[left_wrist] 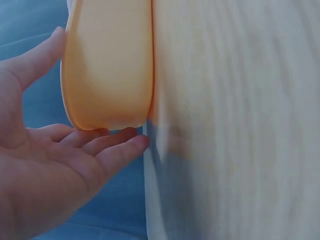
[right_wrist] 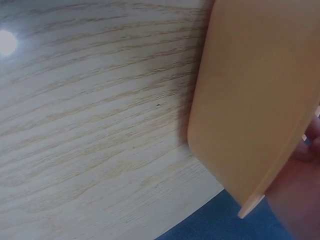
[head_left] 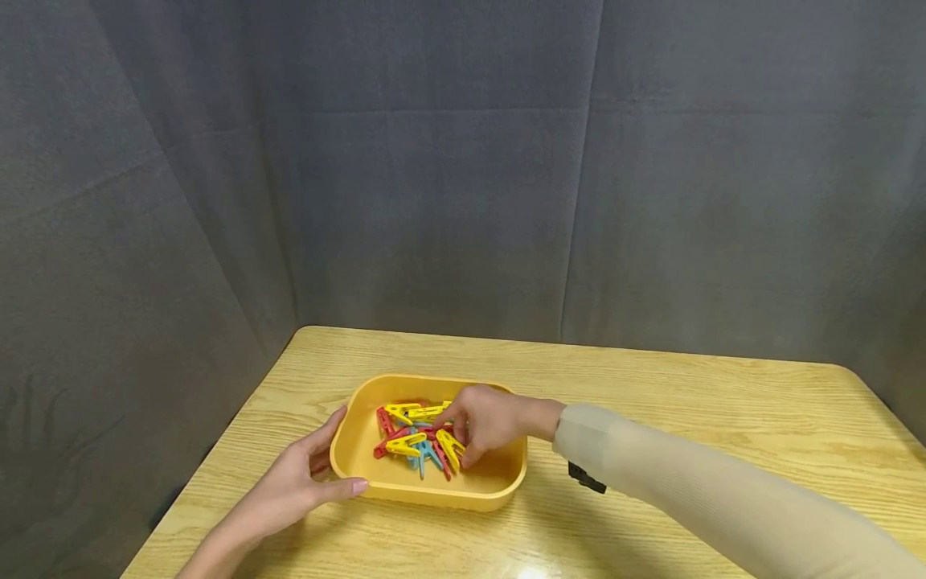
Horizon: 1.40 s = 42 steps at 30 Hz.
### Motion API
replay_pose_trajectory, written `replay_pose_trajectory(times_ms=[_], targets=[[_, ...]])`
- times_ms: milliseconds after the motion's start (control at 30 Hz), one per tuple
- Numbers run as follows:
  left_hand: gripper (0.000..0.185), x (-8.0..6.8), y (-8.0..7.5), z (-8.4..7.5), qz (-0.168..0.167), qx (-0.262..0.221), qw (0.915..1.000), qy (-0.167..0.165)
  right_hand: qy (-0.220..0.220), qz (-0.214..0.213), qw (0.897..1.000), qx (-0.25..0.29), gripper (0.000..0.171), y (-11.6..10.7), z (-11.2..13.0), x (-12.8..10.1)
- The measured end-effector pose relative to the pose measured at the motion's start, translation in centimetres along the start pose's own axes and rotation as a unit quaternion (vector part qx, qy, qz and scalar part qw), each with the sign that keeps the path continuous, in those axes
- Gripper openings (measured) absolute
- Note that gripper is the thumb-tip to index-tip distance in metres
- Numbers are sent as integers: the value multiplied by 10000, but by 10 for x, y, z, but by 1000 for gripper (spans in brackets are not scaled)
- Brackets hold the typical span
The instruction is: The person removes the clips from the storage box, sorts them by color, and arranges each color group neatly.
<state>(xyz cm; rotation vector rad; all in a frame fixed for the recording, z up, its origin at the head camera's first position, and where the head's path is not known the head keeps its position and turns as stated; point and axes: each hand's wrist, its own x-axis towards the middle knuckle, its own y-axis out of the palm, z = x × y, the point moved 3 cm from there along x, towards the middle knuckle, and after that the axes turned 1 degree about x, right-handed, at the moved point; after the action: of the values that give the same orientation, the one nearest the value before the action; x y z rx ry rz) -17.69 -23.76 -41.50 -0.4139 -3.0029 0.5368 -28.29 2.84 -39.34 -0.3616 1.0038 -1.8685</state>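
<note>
A yellow oblong tray (head_left: 434,497) stands on the wooden table and holds several red, yellow and blue clothes pegs (head_left: 412,442). My left hand (head_left: 321,466) lies open against the tray's left front corner, thumb along the front wall and fingers by the left side. In the left wrist view its straight fingers (left_wrist: 115,147) touch the tray's wall (left_wrist: 107,65). My right hand (head_left: 463,438) reaches into the tray with its fingers curled down and seems to pinch a yellow peg (head_left: 450,447). In the right wrist view only the tray's outer wall (right_wrist: 245,100) and part of the hand (right_wrist: 300,200) show.
The wooden table (head_left: 687,402) stretches to the right and behind the tray, with its left edge near my left hand. Grey cloth (head_left: 463,201) hangs behind and at both sides. A small black object (head_left: 586,478) sits under my right sleeve.
</note>
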Motion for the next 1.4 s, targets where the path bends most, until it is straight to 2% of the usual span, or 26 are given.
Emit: replay_pose_trajectory(times_ms=[200, 333, 433, 600, 700, 900, 1133, 1400], targets=[[105, 1, 2, 2, 37, -189, 9998, 61, 74, 196, 9997, 125, 70, 1, -2, -2], [105, 1, 1, 0, 44, -239, 9997, 78, 105, 195, 9990, 396, 67, 3, -3, -2], [105, 0, 0, -2, 104, -447, 9989, 14, 9, 203, 9986, 494, 62, 4, -3, -2], [104, 1, -1, 0, 213, -964, 9949, -214, -136, 245, 9985, 461, 66, 5, -1, -2], [104, 2, -2, 2, 244, -1105, 9931, -297, -96, 209, 9990, 387, 67, 5, -1, -2], [104, 2, -3, 2, 276, -1044, 9937, -291, 40, 104, 9992, 389, 65, 7, -1, -2], [103, 2, -3, 1, 247, -1001, 9942, -312, -181, 55, 9998, 60, 74, 10, 1, -1], [103, 2, -2, 1, 252, -958, 9946, -302, -113, -158, 9998, -94, 70, 7, 0, 0]])
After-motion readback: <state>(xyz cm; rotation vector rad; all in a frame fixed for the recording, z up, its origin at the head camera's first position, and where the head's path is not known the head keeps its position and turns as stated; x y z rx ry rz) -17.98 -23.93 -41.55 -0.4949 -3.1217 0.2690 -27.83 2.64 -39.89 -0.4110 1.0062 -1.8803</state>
